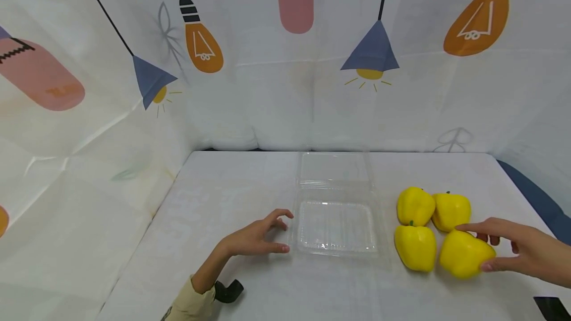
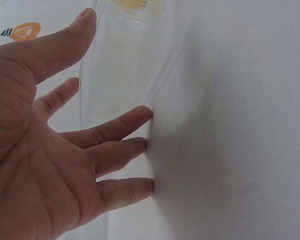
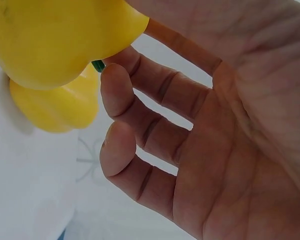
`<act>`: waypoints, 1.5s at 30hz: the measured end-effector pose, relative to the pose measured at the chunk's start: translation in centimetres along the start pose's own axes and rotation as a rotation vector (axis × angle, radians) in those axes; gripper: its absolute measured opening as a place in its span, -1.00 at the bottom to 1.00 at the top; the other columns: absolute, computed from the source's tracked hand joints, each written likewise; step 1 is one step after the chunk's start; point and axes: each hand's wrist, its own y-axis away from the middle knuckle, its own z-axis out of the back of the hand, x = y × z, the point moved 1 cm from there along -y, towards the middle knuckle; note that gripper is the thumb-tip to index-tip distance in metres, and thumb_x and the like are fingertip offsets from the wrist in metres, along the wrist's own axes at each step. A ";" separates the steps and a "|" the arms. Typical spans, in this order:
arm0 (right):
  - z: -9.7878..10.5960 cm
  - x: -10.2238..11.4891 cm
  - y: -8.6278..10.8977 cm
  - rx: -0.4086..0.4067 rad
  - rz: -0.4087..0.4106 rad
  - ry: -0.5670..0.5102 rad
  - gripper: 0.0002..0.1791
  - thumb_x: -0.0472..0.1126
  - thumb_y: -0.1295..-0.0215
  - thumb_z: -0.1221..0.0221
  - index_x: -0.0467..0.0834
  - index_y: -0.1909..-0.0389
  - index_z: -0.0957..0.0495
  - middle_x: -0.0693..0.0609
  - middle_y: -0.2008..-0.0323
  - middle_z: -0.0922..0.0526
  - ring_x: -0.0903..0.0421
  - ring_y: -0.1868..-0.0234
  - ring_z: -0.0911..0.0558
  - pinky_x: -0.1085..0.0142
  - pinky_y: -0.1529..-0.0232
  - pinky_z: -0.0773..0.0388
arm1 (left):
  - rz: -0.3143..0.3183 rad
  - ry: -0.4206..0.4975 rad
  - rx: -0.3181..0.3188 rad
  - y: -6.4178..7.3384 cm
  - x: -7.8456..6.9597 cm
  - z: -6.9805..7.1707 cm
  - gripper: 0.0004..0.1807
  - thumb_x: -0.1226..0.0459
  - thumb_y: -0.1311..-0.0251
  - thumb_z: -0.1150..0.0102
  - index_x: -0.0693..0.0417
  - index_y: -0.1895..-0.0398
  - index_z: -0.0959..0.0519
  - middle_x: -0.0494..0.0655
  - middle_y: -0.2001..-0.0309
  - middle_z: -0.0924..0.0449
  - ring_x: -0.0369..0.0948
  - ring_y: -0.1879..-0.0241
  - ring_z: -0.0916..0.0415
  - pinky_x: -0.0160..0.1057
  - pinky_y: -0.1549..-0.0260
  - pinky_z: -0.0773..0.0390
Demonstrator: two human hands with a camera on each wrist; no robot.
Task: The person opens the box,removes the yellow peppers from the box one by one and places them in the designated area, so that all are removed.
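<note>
My right hand is at the nearest right yellow bell pepper, thumb low on its side and index finger over its top. In the right wrist view that yellow pepper fills the upper left, and the other fingers curl beside it. Several more yellow peppers, one of them a front left pepper, sit close around it. At the left edge of an opened clear plastic clamshell box is my left hand, fingers spread and loosely bent. The left wrist view shows its fingertips down at the white cloth.
A white cloth covers the table. Behind it hangs a white curtain printed with lamps. A black band piece shows by the left wrist, and a dark object lies at the lower right edge.
</note>
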 end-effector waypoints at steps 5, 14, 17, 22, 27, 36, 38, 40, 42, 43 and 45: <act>-0.8 -0.2 -0.2 -0.003 0.076 -0.053 -0.33 0.10 0.06 -0.37 -0.08 -0.09 -0.47 0.38 0.33 -0.40 0.40 0.39 -0.29 0.43 0.50 -0.32 | -0.001 0.009 0.003 0.0 -0.1 0.1 -0.20 -0.08 -0.09 -0.26 -0.25 -0.33 -0.07 -0.05 -0.12 -0.46 -0.14 -0.20 -0.32 0.08 -0.15 -0.26; -1.7 -0.5 -0.8 0.047 0.075 -0.086 -0.36 0.11 0.05 -0.36 -0.04 -0.08 -0.48 0.37 0.30 -0.42 0.40 0.37 -0.30 0.43 0.46 -0.34 | 0.004 0.015 0.002 0.0 0.1 0.0 -0.20 -0.09 -0.09 -0.26 -0.26 -0.33 -0.07 -0.07 -0.11 -0.46 -0.16 -0.20 -0.32 0.07 -0.15 -0.27; -1.7 -0.5 -0.9 0.051 0.071 -0.087 -0.35 0.12 0.06 -0.37 -0.03 -0.09 -0.47 0.37 0.28 -0.44 0.41 0.36 -0.32 0.43 0.44 -0.36 | 0.007 0.020 0.002 0.0 0.2 0.0 -0.20 -0.09 -0.09 -0.26 -0.27 -0.33 -0.07 -0.07 -0.12 -0.45 -0.16 -0.20 -0.31 0.08 -0.15 -0.26; -1.5 -0.5 -0.9 0.059 0.099 -0.077 -0.33 0.12 0.08 -0.37 0.06 -0.13 -0.47 0.33 0.15 -0.49 0.42 0.28 -0.38 0.47 0.35 -0.43 | 0.012 0.023 0.001 0.0 0.1 0.0 -0.21 -0.09 -0.09 -0.26 -0.31 -0.32 -0.07 -0.08 -0.12 -0.45 -0.16 -0.21 -0.31 0.08 -0.15 -0.26; -1.5 -0.6 -1.0 0.030 0.136 -0.052 -0.33 0.10 0.10 -0.39 0.12 -0.13 -0.47 0.29 0.09 -0.49 0.45 0.23 -0.39 0.46 0.33 -0.46 | 0.004 0.024 0.006 0.1 0.0 0.1 -0.21 -0.08 -0.10 -0.26 -0.28 -0.33 -0.06 -0.06 -0.13 -0.45 -0.16 -0.21 -0.31 0.08 -0.16 -0.26; -1.5 -0.5 -1.4 0.031 0.071 -0.034 -0.26 -0.03 0.19 -0.47 -0.06 -0.09 -0.43 -0.03 0.00 -0.52 0.43 0.25 -0.39 0.18 0.41 -0.55 | -0.016 0.016 0.016 0.0 0.1 0.1 -0.20 -0.08 -0.11 -0.25 -0.24 -0.35 -0.06 -0.05 -0.13 -0.45 -0.16 -0.21 -0.31 0.08 -0.17 -0.26; -1.5 -0.5 -1.5 0.049 0.041 -0.061 -0.25 -0.07 0.19 -0.47 -0.10 -0.10 -0.40 -0.11 -0.02 -0.51 0.41 0.28 -0.37 0.18 0.43 -0.52 | -0.022 0.013 0.015 0.0 0.2 0.1 -0.20 -0.09 -0.11 -0.25 -0.23 -0.35 -0.07 -0.06 -0.12 -0.46 -0.17 -0.21 -0.31 0.07 -0.17 -0.26; -1.4 -0.4 -1.5 0.064 0.014 -0.076 -0.22 -0.08 0.19 -0.47 -0.11 -0.12 -0.37 -0.14 -0.04 -0.51 0.37 0.27 -0.38 0.16 0.44 -0.52 | -0.025 0.012 0.012 0.0 0.2 0.2 -0.20 -0.09 -0.10 -0.25 -0.24 -0.35 -0.07 -0.07 -0.12 -0.46 -0.18 -0.22 -0.31 0.07 -0.18 -0.25; -1.4 -0.4 -1.6 0.082 -0.018 -0.082 -0.19 -0.08 0.20 -0.48 -0.11 -0.14 -0.35 -0.16 -0.06 -0.50 0.28 0.23 -0.41 0.14 0.44 -0.52 | -0.029 0.017 0.010 0.0 0.4 0.2 -0.20 -0.09 -0.10 -0.25 -0.25 -0.35 -0.08 -0.08 -0.12 -0.47 -0.19 -0.22 -0.30 0.07 -0.19 -0.24; -1.5 -0.4 -1.7 0.091 -0.040 -0.093 -0.18 -0.09 0.21 -0.48 -0.13 -0.15 -0.34 -0.17 -0.06 -0.49 0.23 0.22 -0.42 0.13 0.44 -0.52 | -0.031 0.022 0.009 0.0 0.4 0.1 -0.21 -0.08 -0.11 -0.25 -0.25 -0.35 -0.08 -0.08 -0.12 -0.47 -0.19 -0.22 -0.30 0.07 -0.19 -0.23; -1.5 -0.4 -1.7 0.099 -0.065 -0.090 -0.14 -0.09 0.23 -0.49 -0.15 -0.17 -0.32 -0.19 -0.06 -0.49 0.10 0.18 -0.45 0.12 0.44 -0.51 | -0.032 0.033 0.007 0.0 0.5 0.1 -0.21 -0.07 -0.11 -0.25 -0.25 -0.35 -0.08 -0.08 -0.13 -0.46 -0.19 -0.23 -0.29 0.08 -0.20 -0.22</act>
